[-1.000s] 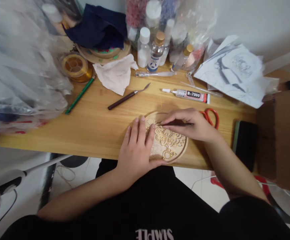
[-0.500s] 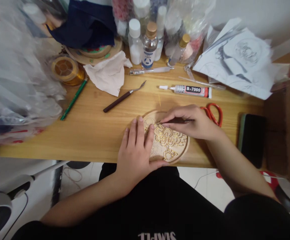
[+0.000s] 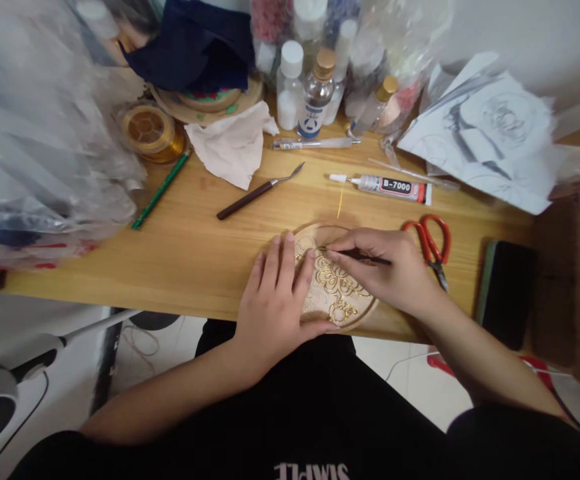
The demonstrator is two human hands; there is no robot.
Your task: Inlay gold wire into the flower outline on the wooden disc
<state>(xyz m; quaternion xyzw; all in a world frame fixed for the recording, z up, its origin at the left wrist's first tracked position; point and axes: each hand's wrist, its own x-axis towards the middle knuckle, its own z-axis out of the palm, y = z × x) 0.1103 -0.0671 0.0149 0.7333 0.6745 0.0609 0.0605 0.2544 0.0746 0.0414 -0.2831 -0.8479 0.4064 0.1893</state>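
A round wooden plate [image 3: 371, 308] lies at the front edge of the table, its face bearing a floral pattern outlined in gold wire [image 3: 343, 310] and thin drawn lines. My left hand [image 3: 273, 300] rests flat across its left side, fingers spread and thumb along the lower rim. Pinched in my right hand [image 3: 383, 263] is a slim dark tool that looks like tweezers [image 3: 370, 257], its tip close to the plate's upper part. My right hand covers part of the flower. A short piece of gold wire [image 3: 341, 201] shows just beyond the plate.
Behind the plate lie a dark-handled spatula tool [image 3: 245, 201], a B-7000 glue tube [image 3: 395, 188] and a pen [image 3: 315, 143]. Red-handled pliers [image 3: 433, 247] and a black phone-like object [image 3: 507, 293] are right. A gold wire spool [image 3: 150, 132] and green pencil [image 3: 161, 190] are left. Bottles [image 3: 315, 100] stand behind.
The camera view has shifted, so the table items sit further right and the pliers show more fully. My right hand has moved slightly lower over the plate; my left hand stays on it.
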